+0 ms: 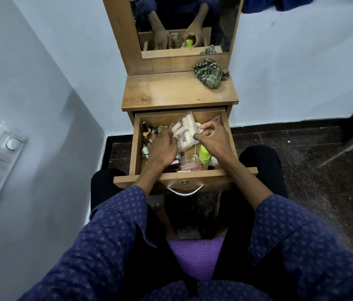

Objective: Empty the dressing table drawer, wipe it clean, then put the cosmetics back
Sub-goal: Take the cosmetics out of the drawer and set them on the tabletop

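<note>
Hands (164, 146) (211, 135) grip a clear case (185, 132) in the full drawer (137, 146); lifting level should avoid snagging bottles (189, 162) beneath.

Wooden drawer (137, 146) pulled fully open, crammed with cosmetics: clear packet of pale tubes (184, 132) lying tilted across the middle divider, lime-green bottle (204, 154) front right, pink glass bottle (189, 164) lying front centre, small dark bottles (146, 132) left
</note>
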### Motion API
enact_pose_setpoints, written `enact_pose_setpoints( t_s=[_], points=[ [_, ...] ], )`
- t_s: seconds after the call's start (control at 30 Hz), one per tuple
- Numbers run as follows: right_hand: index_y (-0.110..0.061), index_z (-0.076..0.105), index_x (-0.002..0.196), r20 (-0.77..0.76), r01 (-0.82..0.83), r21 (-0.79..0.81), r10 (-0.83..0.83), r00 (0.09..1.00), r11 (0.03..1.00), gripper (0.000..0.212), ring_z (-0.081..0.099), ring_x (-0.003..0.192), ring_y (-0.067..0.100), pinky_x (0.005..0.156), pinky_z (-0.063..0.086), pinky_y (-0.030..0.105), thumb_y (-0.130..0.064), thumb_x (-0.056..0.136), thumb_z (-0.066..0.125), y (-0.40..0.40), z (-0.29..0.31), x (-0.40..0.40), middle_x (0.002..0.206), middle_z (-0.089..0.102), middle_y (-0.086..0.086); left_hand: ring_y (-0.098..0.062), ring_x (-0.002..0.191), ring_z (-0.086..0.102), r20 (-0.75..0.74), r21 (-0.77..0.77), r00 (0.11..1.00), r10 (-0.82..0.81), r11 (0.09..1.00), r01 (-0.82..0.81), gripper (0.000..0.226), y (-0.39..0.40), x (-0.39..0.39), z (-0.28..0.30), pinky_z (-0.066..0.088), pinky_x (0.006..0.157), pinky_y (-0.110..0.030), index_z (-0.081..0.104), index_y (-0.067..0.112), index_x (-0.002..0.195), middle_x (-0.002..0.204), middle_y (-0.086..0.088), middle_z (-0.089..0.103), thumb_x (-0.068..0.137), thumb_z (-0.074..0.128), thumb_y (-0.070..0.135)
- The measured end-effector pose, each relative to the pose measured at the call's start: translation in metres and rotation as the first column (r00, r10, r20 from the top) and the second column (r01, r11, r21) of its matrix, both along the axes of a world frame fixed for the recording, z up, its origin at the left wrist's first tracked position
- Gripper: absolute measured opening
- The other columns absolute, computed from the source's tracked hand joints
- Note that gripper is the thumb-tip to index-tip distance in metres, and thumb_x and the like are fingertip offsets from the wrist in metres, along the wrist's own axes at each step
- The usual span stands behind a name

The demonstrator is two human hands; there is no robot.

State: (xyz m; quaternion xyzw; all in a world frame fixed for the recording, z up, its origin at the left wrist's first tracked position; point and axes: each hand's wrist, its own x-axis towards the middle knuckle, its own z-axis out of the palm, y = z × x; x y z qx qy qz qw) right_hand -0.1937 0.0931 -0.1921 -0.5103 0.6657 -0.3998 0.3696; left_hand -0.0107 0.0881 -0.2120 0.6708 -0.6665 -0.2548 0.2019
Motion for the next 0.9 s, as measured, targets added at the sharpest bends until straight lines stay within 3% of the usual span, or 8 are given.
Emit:
enact_pose_setpoints(
  t_s=[0.17, 0.3, 0.43, 0.53, 0.6, 0.7, 0.8, 0.9],
  points=[
    [-0.022, 0.073, 0.088, 0.074, 0.120, -0.032, -0.117, 0.990, 0.992, 0.027, 0.072, 0.082, 0.008, 0.077, 0.063, 0.036, -0.038, 0.067, 0.080, 0.001, 0.004, -0.005, 0.087, 0.075, -0.008, -0.029, 0.135, 0.044, -0.084, -0.044, 0.996, 0.025, 0.999, -0.028, 0.035, 0.001, 0.001, 0.003, 0.037, 0.113, -0.056, 0.048, 0.016, 0.142, 0.145, -0.008, 0.057, 0.110, 0.041, 0.029],
    [-0.021, 0.077, 0.083, 0.218, 0.127, 0.002, -0.124, 0.968, 0.992, 0.024, 0.075, 0.082, 0.010, 0.082, 0.065, 0.044, -0.037, 0.065, 0.077, 0.000, 0.004, -0.006, 0.082, 0.078, -0.006, -0.025, 0.132, 0.053, -0.300, -0.046, 0.947, 0.110, 0.990, -0.130, 0.042, -0.001, 0.005, 0.001, 0.045, 0.111, -0.051, 0.044, 0.018, 0.150, 0.142, -0.007, 0.059, 0.111, 0.041, 0.033],
    [-0.019, 0.077, 0.080, 0.275, 0.109, -0.018, -0.100, 0.956, 0.994, 0.006, 0.072, 0.072, 0.007, 0.079, 0.064, 0.040, -0.023, 0.076, 0.078, 0.002, 0.008, -0.004, 0.076, 0.077, -0.004, -0.016, 0.115, 0.062, -0.594, 0.077, 0.748, 0.296, 0.946, -0.313, 0.041, -0.001, 0.012, 0.007, 0.052, 0.096, -0.037, 0.047, 0.020, 0.149, 0.125, 0.003, 0.064, 0.111, 0.044, 0.034],
    [-0.015, 0.078, 0.086, 0.303, 0.084, -0.029, -0.071, 0.950, 0.996, 0.005, 0.070, 0.067, 0.002, 0.067, 0.061, 0.029, -0.018, 0.083, 0.076, 0.003, 0.012, -0.002, 0.077, 0.077, -0.004, -0.012, 0.087, 0.065, -0.750, 0.182, 0.539, 0.384, 0.903, -0.389, 0.027, -0.004, 0.019, 0.008, 0.051, 0.074, -0.028, 0.062, 0.018, 0.130, 0.110, -0.001, 0.071, 0.108, 0.051, 0.028],
    [-0.008, 0.078, 0.094, 0.349, 0.068, -0.036, -0.052, 0.936, 0.997, 0.011, 0.067, 0.062, 0.001, 0.060, 0.055, 0.022, -0.014, 0.087, 0.073, 0.003, 0.014, -0.002, 0.080, 0.077, 0.000, -0.011, 0.070, 0.062, -0.794, 0.176, 0.482, 0.371, 0.898, -0.403, 0.020, -0.006, 0.022, 0.010, 0.050, 0.064, -0.027, 0.069, 0.014, 0.117, 0.103, -0.009, 0.073, 0.105, 0.054, 0.022],
    [-0.007, 0.077, 0.100, 0.437, 0.056, -0.022, -0.041, 0.898, 0.998, 0.013, 0.063, 0.059, 0.006, 0.059, 0.054, 0.022, -0.013, 0.091, 0.071, -0.002, 0.015, -0.003, 0.083, 0.076, 0.004, -0.009, 0.059, 0.060, -0.803, 0.125, 0.495, 0.332, 0.906, -0.404, 0.020, -0.006, 0.024, 0.017, 0.050, 0.055, -0.023, 0.069, 0.004, 0.113, 0.093, -0.011, 0.072, 0.103, 0.055, 0.015],
    [-0.002, 0.073, 0.108, 0.625, 0.054, 0.018, -0.053, 0.779, 0.998, 0.015, 0.060, 0.061, 0.011, 0.061, 0.055, 0.019, -0.010, 0.096, 0.068, -0.010, 0.019, -0.002, 0.084, 0.073, 0.008, -0.010, 0.054, 0.059, -0.832, 0.108, 0.452, 0.320, 0.894, -0.434, 0.020, -0.008, 0.027, 0.025, 0.049, 0.050, -0.023, 0.069, 0.000, 0.115, 0.089, -0.012, 0.071, 0.101, 0.058, 0.011],
    [-0.003, 0.068, 0.114, 0.696, -0.010, 0.034, -0.017, 0.718, 0.999, 0.020, 0.069, 0.072, 0.018, 0.065, 0.059, 0.022, -0.015, 0.098, 0.067, -0.018, 0.027, 0.006, 0.094, 0.073, 0.012, -0.011, 0.056, 0.060, -0.851, 0.095, 0.407, 0.331, 0.860, -0.501, 0.017, -0.013, 0.031, 0.034, 0.050, 0.052, -0.027, 0.072, 0.004, 0.110, 0.088, -0.010, 0.072, 0.100, 0.061, 0.011]
  ],
)
